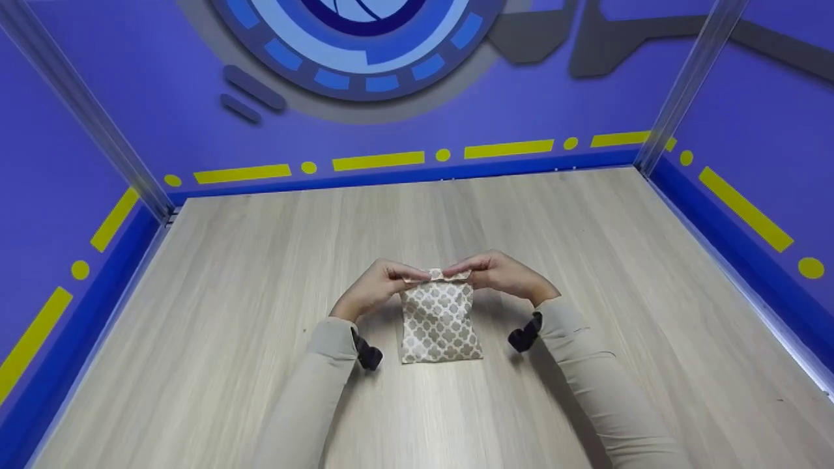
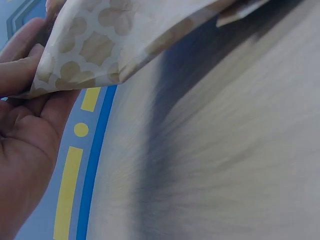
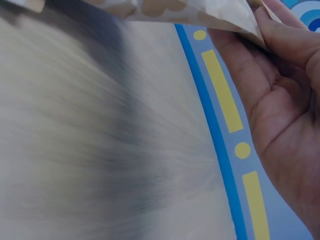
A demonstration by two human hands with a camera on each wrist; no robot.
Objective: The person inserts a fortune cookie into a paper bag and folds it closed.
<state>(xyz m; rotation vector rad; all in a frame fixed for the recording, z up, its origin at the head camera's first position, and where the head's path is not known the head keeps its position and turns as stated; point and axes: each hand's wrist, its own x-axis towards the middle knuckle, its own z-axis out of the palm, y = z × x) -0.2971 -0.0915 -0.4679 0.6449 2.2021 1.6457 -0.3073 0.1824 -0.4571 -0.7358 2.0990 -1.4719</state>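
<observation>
A patterned paper bag [image 1: 440,322], white with tan clover shapes, is in the middle of the table in the head view, its top edge folded over. My left hand [image 1: 380,285] pinches the left end of that fold between thumb and fingers. At the right end my right hand [image 1: 505,275] pinches the fold the same way. In the left wrist view, the bag's corner [image 2: 95,45] lies between the thumb and fingers. The right wrist view shows the other corner of the bag [image 3: 220,14] gripped likewise. What the bag contains is hidden.
A pale wood-grain table [image 1: 260,260] spreads under both arms. Blue-violet panels [image 1: 417,140] with yellow marks stand along its back and sides, joined by metal corner posts [image 1: 690,85]. Black wrist cameras [image 1: 369,355] hang below the beige sleeves.
</observation>
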